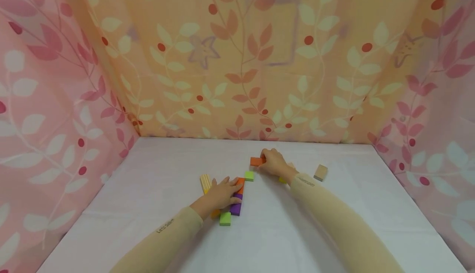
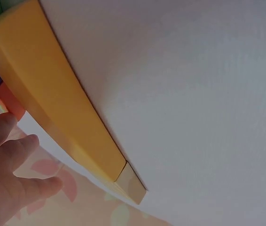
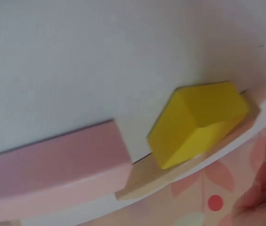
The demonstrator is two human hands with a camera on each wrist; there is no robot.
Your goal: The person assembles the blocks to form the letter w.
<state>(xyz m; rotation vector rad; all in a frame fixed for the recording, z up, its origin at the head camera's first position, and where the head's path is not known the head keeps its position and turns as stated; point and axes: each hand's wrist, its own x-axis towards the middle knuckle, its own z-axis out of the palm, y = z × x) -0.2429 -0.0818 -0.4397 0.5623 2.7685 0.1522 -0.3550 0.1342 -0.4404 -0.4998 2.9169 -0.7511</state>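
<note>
My right hand [image 1: 273, 162] pinches an orange block [image 1: 255, 161] at the far middle of the table, with its left end showing past the fingers. Fingers of my left hand [image 1: 222, 194], spread and fairly straight, rest on another orange block [image 1: 241, 183] and a purple block [image 1: 235, 210], which lie end to end. One light green block [image 1: 249, 176] sits just beyond that orange block; another green block [image 1: 225, 219] is below the left hand. Beside the left hand in its wrist view runs a long yellow-orange block [image 2: 53, 89], meeting a cream block [image 2: 131, 183] at its end.
A striped yellow piece [image 1: 205, 180] pokes out left of the left hand. Near the right wrist, a yellow block [image 3: 194, 122] stands by a pale wooden strip [image 3: 144, 179] and a pink block [image 3: 58, 174]. Farther right lies a plain wooden block [image 1: 320, 172]. Patterned curtains enclose the table.
</note>
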